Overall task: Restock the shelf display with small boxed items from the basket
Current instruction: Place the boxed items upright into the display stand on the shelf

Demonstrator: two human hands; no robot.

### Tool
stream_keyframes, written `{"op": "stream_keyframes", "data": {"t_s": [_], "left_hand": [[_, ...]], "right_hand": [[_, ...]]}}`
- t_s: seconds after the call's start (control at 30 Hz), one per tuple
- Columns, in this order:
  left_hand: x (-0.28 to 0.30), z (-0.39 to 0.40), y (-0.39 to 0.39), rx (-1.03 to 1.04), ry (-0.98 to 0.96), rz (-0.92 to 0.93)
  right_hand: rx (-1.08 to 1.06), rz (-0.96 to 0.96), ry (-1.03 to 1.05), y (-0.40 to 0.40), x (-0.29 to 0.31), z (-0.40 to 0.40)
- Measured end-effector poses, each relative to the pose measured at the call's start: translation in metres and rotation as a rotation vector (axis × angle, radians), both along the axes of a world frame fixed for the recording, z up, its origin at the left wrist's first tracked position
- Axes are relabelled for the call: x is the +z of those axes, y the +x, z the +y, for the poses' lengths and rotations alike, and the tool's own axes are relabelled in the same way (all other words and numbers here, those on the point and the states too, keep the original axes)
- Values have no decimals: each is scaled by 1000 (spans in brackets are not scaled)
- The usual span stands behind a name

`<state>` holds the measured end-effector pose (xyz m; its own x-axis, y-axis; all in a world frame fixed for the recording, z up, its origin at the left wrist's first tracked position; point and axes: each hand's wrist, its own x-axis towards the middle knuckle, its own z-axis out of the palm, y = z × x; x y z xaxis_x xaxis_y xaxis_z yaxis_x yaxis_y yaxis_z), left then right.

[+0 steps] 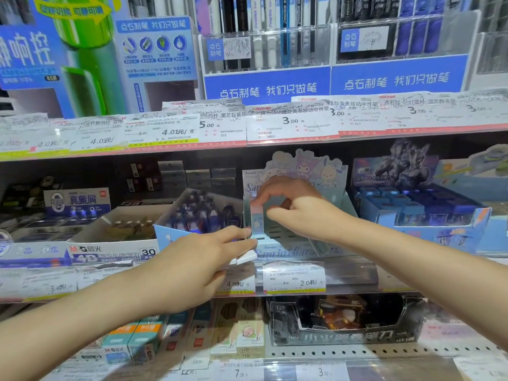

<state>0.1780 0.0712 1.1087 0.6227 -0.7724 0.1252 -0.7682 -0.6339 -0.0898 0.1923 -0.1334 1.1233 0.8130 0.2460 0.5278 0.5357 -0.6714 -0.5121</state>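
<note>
A pale blue cartoon-character display box (334, 185) stands open on the middle shelf. My right hand (295, 204) reaches into it and pinches a small pink-and-blue boxed item (257, 220) upright at the box's left side. My left hand (203, 259) is at the box's lower left front corner, fingers extended toward it, with small white boxed items (246, 257) held under the fingers. No basket is in view.
An M&G 4B eraser carton (110, 251) and a dark blue item tray (203, 213) sit left of the display box. A blue sharpener display (417, 207) sits to its right. Price tags (294, 279) line the shelf edge. Pencil boxes (247, 334) fill the lower shelf.
</note>
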Motion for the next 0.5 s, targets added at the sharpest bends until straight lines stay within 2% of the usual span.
{"op": "stream_keyframes", "data": {"t_s": [0.1,0.2,0.27,0.37,0.43,0.5], "left_hand": [[0,-1,0,-14,-2,-2],[0,-3,1,-35,-19,-19],[1,-3,3,-71,-69,-23],[-4,-4,-1,-196,-269,-14],[-8,-10,-6,-264,-473,54],[-10,-21,-13,-222,-681,217]], "right_hand": [[7,45,-34,-1,3,0],[14,172,59,-5,11,3],[17,275,235,-10,14,5],[82,326,685,-15,14,9],[100,304,868,-19,14,12],[116,282,990,-23,17,16]]}}
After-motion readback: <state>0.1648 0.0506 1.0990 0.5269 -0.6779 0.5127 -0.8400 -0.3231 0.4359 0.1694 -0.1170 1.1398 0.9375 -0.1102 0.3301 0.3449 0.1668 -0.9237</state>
